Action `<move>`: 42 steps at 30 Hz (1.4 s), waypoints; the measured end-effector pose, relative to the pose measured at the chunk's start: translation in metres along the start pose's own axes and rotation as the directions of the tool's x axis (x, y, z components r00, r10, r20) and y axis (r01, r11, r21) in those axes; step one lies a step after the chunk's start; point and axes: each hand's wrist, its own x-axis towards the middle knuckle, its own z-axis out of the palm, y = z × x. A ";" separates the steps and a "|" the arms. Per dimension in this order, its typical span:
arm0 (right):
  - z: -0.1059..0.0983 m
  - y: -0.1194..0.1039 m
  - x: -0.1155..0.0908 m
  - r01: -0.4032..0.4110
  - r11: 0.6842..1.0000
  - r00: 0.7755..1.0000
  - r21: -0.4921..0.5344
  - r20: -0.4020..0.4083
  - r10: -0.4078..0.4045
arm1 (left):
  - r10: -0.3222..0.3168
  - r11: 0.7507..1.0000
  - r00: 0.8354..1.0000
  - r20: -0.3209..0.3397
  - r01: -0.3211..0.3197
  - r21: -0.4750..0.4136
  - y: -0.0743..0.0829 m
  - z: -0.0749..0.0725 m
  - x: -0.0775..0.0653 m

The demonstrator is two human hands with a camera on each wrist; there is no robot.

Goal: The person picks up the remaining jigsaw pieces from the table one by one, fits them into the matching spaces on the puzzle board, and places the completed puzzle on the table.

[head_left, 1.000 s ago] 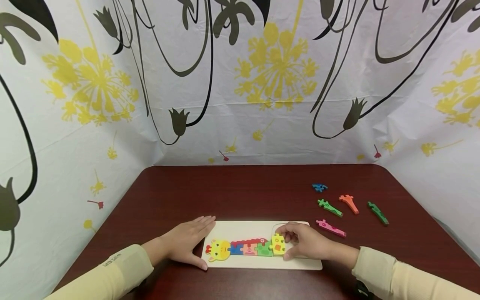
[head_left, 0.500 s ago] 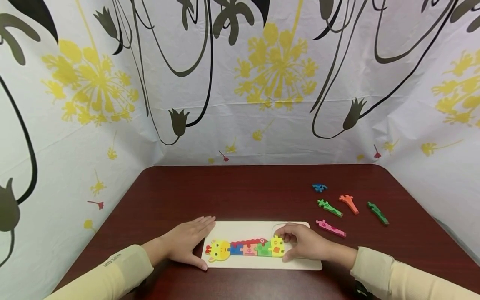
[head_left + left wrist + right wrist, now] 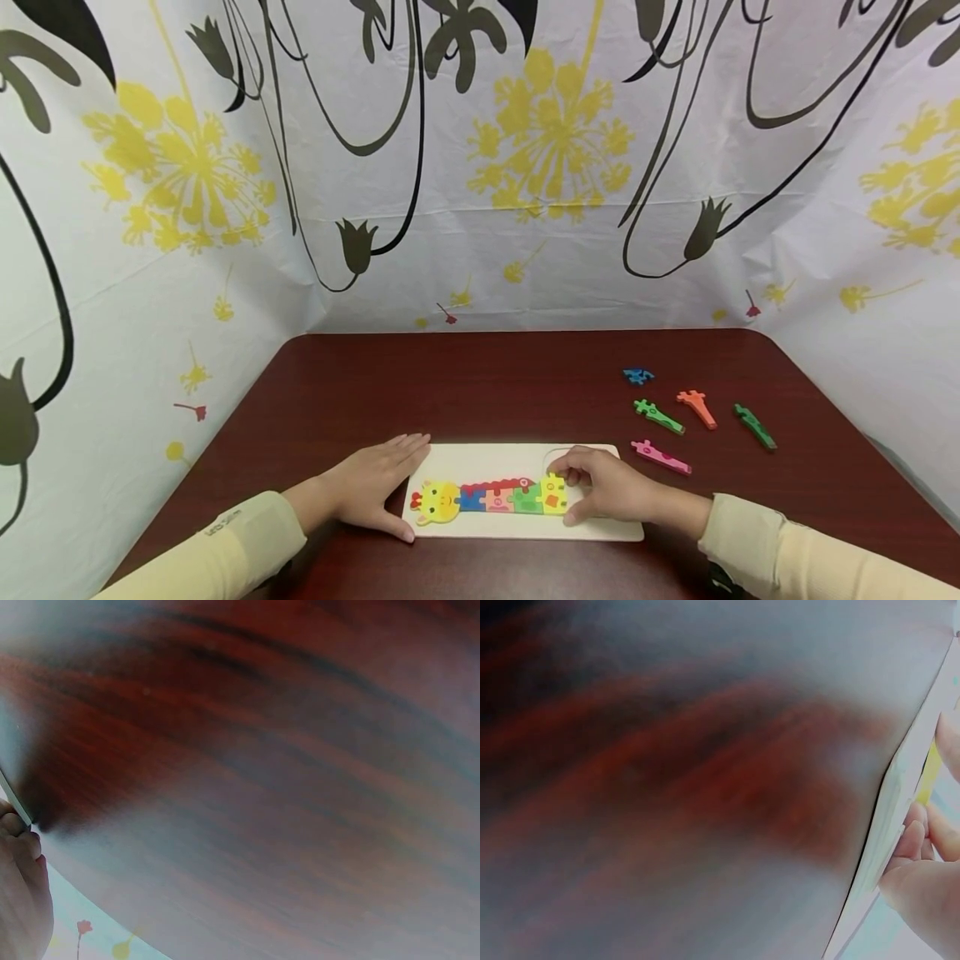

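Observation:
A pale puzzle board lies on the dark red-brown table, with a yellow giraffe head at its left end. Blue, pink and green pieces follow in a row, under a red mane strip. At the row's right end, my right hand pinches a yellow puzzle piece between thumb and fingers, right beside the green piece. The right wrist view shows a sliver of that yellow piece between the fingers. My left hand rests with straight, spread fingers at the board's left edge.
Several loose puzzle pieces lie at the right of the table: a blue one, a light green one, an orange one, a dark green one and a pink one. A patterned cloth stands around the table.
My right hand has brought the yellow piece slightly down and left, so it sits level with the row against the green piece. The left hand has stayed still.

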 end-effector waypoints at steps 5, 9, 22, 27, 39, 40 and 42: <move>0.000 0.001 0.001 -0.023 1.000 1.000 -0.009 0.012 0.023 | 0.000 1.000 1.000 0.001 0.000 -0.005 0.000 0.001 0.000; 0.000 0.002 0.001 -0.031 0.999 0.999 -0.009 0.019 0.031 | -0.002 1.000 1.000 0.003 0.002 -0.004 0.000 0.001 0.000; 0.000 0.002 0.001 -0.033 0.999 0.999 -0.011 0.018 0.033 | 0.006 1.000 1.000 -0.009 -0.006 -0.002 0.000 0.002 -0.001; -0.001 0.003 0.000 -0.026 1.000 1.000 -0.002 0.017 0.026 | 0.016 1.000 1.000 -0.024 -0.016 0.010 -0.001 0.003 -0.001; -0.010 -0.001 -0.001 -0.019 0.997 1.000 0.072 0.000 0.019 | 0.008 1.000 1.000 -0.002 -0.008 0.001 0.000 0.001 0.000; -0.011 -0.001 -0.001 -0.019 0.997 1.000 0.073 -0.004 0.020 | 0.008 1.000 1.000 -0.001 -0.008 0.001 0.000 0.001 0.000; -0.013 -0.002 -0.001 -0.013 0.998 1.000 0.061 -0.017 0.014 | 0.008 1.000 1.000 0.001 -0.008 0.001 0.000 0.001 0.000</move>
